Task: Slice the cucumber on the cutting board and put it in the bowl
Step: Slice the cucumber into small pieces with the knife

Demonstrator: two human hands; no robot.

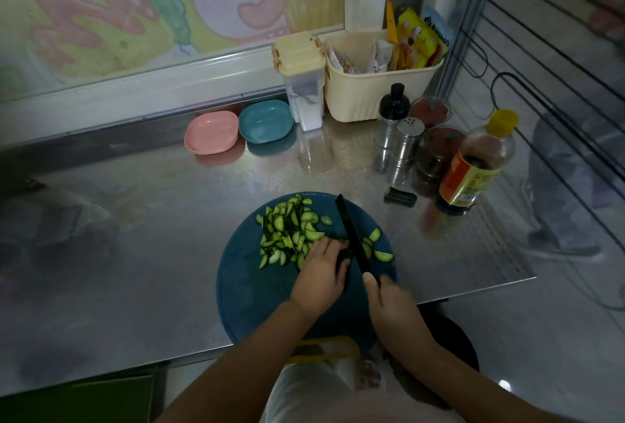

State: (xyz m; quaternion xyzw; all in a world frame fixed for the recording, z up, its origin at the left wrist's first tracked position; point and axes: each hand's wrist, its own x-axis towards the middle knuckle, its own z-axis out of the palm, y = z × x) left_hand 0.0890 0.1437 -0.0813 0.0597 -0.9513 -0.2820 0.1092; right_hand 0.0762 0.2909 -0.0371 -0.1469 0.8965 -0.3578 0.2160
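A round dark blue cutting board (250,290) lies at the near edge of the steel counter. A pile of cucumber slices (287,231) covers its far left part, and a few slices (380,248) lie to the right of the blade. My left hand (319,274) curls over the last dark stub of cucumber (344,255), holding it down. My right hand (389,301) grips the handle of a black knife (351,236), whose blade rests against the stub beside my left fingers. A pink bowl (211,132) and a teal bowl (265,121) stand at the back.
To the right stand a soy sauce bottle (473,165), a metal shaker (407,140), jars and a dark cucumber end (400,197). A cream basket (378,84) and a lidded container (302,84) sit at the back. A wire rack (541,67) borders the right.
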